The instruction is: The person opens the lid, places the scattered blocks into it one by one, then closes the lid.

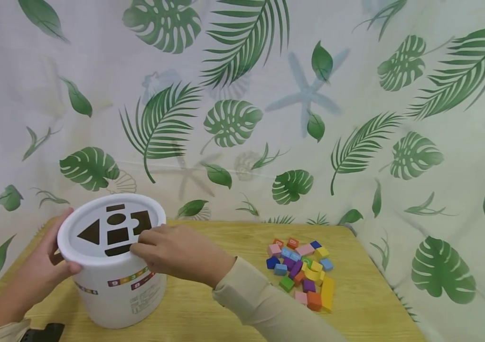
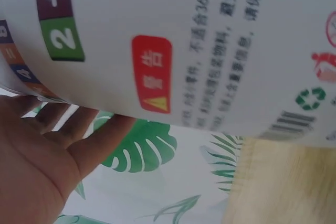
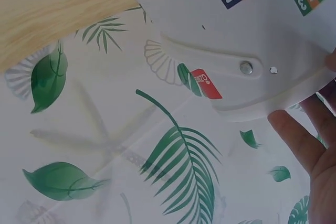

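Note:
A white bucket (image 1: pixel 118 294) with printed number labels stands on the table at the left. Its white lid (image 1: pixel 97 209) has several dark shaped holes. My left hand (image 1: pixel 43 261) grips the left side of the bucket by the rim, thumb in front and fingers behind; the left wrist view shows these fingers (image 2: pixel 73 129) against the printed wall. At the lid's right edge, my right hand (image 1: pixel 174 249) holds the rim with bent fingers. From the right wrist, fingers (image 3: pixel 299 137) touch the rim near a white handle end with a metal rivet (image 3: pixel 246 67).
Many small coloured blocks (image 1: pixel 295 266) lie in a loose pile on the right part of the wooden table (image 1: pixel 366 285). Behind the table hangs a leaf-patterned curtain (image 1: pixel 234 161). A dark watch-like band (image 1: pixel 43 333) shows at the left wrist.

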### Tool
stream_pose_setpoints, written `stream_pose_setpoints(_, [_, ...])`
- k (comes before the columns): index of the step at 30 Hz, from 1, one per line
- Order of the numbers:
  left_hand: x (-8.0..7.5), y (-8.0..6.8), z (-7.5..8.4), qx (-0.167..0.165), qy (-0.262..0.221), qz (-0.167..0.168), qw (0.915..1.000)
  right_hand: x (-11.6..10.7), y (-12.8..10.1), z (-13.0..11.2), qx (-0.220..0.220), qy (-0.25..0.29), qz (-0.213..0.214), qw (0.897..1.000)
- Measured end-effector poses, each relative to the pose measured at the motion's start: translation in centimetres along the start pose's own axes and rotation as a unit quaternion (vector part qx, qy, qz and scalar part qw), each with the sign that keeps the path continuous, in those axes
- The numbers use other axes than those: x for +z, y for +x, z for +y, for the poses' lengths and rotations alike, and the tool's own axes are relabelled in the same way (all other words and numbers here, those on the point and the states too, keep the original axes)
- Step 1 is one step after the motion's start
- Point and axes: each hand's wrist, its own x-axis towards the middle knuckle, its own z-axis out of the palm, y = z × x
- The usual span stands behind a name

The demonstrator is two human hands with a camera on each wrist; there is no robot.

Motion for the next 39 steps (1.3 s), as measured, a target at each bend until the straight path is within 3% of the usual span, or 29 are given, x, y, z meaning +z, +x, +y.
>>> stream_pose_setpoints(8, [0.19,0.08,-0.05,-0.003,0.002,0.002,1.0000,-0.04,0.03,-0.14,-0.011,-0.033,0.003,0.999])
stream_pose_setpoints(18, [0.26,-0.01,-0.10,-0.016,0.007,0.015,0.9997,0.09,-0.07,-0.07,-0.023,-0.034,0.000,0.999])
stream_pose_setpoints(25, [0.37,-0.22,0.05,0.005,0.014,0.025,0.9996,0.52,-0.03,-0.04,-0.037,-0.035,0.021,0.998])
stream_pose_setpoints(32, [0.18,-0.34,-0.17,0.002,0.023,0.031,0.9993,0.07,0.42,-0.15,-0.019,-0.007,0.007,1.000])
stream_pose_setpoints(39, [0.35,-0.40,0.21,0.038,0.007,0.034,0.9987,-0.32,0.65,-0.23,-0.025,-0.024,0.012,0.999])
